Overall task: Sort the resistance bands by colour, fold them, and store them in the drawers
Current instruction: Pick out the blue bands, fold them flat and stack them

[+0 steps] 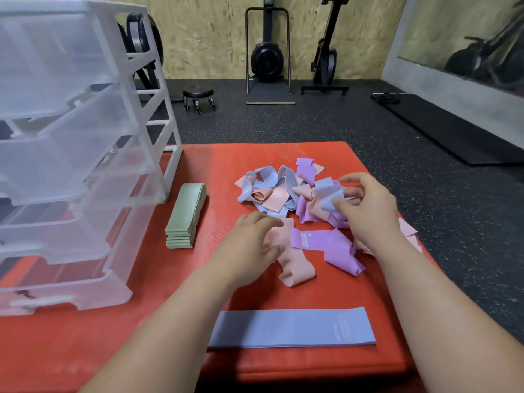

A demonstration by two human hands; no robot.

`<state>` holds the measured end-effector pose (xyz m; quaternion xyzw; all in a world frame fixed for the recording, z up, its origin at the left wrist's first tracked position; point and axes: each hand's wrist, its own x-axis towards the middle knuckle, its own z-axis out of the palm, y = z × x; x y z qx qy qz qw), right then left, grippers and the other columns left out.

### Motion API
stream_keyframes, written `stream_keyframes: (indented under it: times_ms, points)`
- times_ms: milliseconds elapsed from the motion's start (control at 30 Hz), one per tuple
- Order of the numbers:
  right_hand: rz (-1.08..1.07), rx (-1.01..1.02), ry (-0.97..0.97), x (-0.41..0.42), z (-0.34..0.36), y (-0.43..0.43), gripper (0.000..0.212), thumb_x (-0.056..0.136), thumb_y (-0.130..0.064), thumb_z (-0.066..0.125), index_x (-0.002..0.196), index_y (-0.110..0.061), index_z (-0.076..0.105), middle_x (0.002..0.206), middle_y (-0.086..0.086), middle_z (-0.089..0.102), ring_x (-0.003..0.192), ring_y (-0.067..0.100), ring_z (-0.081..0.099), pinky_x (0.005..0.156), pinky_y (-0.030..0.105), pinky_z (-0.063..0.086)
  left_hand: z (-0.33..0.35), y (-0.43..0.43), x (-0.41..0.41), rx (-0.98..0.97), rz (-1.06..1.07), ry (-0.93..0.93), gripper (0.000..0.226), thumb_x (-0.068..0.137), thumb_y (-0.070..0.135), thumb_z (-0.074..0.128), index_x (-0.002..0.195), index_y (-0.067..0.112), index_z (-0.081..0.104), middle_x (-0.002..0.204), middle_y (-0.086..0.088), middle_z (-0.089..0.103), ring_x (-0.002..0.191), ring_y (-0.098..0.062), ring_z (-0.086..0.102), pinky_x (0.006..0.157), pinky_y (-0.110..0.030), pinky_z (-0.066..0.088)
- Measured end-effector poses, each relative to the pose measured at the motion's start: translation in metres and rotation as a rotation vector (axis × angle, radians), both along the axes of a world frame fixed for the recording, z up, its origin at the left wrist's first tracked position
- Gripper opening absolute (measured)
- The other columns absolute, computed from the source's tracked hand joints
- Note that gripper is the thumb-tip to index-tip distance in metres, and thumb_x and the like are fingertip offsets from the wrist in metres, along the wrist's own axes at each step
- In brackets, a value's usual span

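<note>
A jumbled heap of blue, pink and purple resistance bands lies on the red mat. My right hand pinches a blue band at the heap's right side, lifted a little. My left hand rests with relaxed fingers on a loose pink band. A purple band lies between my hands. One blue band is laid flat near me. A neat stack of green bands lies beside the clear plastic drawer unit.
The drawer unit stands at the mat's left, its drawers pulled partly out. Dark speckled gym floor surrounds the mat. Rowing machines, a small wheeled stool and a black floor mat stand farther back.
</note>
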<state>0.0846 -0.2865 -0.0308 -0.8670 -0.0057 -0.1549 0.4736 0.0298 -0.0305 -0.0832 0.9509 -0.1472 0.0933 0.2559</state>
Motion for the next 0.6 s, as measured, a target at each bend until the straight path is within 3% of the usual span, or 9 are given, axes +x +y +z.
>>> stream_keyframes:
  times_ms: [100,233,367,433,500,600]
  points:
    - [0.046,0.259,-0.044,-0.013,0.021,0.007,0.028,0.086,-0.009,0.078,0.102,-0.031,0.075,0.091,-0.009,0.075,0.084,0.01,0.074,0.08,0.044,0.064,0.009,-0.004,-0.008,-0.064,-0.003,-0.025,0.044,0.096,0.04,0.07,0.139,0.034,0.06,0.138,0.013,0.056,0.128,-0.017,0.05,0.107,-0.036,0.045]
    - [0.143,0.314,-0.043,-0.032,0.041,0.02,0.02,0.092,-0.01,0.075,0.106,-0.025,0.078,0.096,-0.006,0.076,0.085,0.01,0.072,0.078,0.031,0.06,0.022,-0.016,-0.02,-0.288,-0.015,-0.04,0.048,0.099,0.039,0.07,0.145,0.037,0.055,0.133,0.019,0.06,0.122,-0.005,0.056,0.104,-0.034,0.049]
    - [0.413,0.313,0.081,-0.046,0.045,0.038,0.037,0.099,0.006,0.056,0.119,-0.018,0.075,0.109,-0.003,0.078,0.092,0.008,0.077,0.078,0.02,0.059,0.033,-0.028,-0.024,-0.566,-0.016,0.077,0.051,0.099,0.046,0.071,0.145,0.046,0.05,0.127,0.022,0.067,0.119,0.001,0.062,0.097,-0.031,0.053]
    - [0.511,0.172,0.072,-0.048,0.041,0.042,0.046,0.096,0.009,0.055,0.122,-0.024,0.075,0.111,-0.007,0.078,0.099,0.008,0.076,0.086,0.024,0.059,0.033,-0.031,-0.021,-0.675,0.006,0.1,0.042,0.099,0.038,0.073,0.138,0.035,0.059,0.119,0.017,0.073,0.113,-0.001,0.067,0.095,-0.034,0.056]
    - [0.473,-0.107,-0.043,-0.043,0.032,0.042,0.043,0.093,0.001,0.065,0.119,-0.032,0.076,0.104,-0.013,0.077,0.098,0.003,0.072,0.09,0.027,0.056,0.031,-0.031,-0.019,-0.744,0.057,0.108,0.025,0.098,0.026,0.074,0.122,0.025,0.068,0.105,0.01,0.078,0.1,-0.003,0.071,0.09,-0.035,0.058]
    - [0.375,-0.51,-0.194,-0.033,0.016,0.04,0.031,0.088,-0.02,0.075,0.11,-0.042,0.075,0.098,-0.02,0.067,0.092,0.008,0.058,0.082,0.039,0.053,0.029,-0.024,-0.014,-0.721,0.102,0.157,0.011,0.097,0.013,0.068,0.101,0.022,0.073,0.085,-0.001,0.072,0.074,-0.008,0.058,0.074,-0.035,0.049]
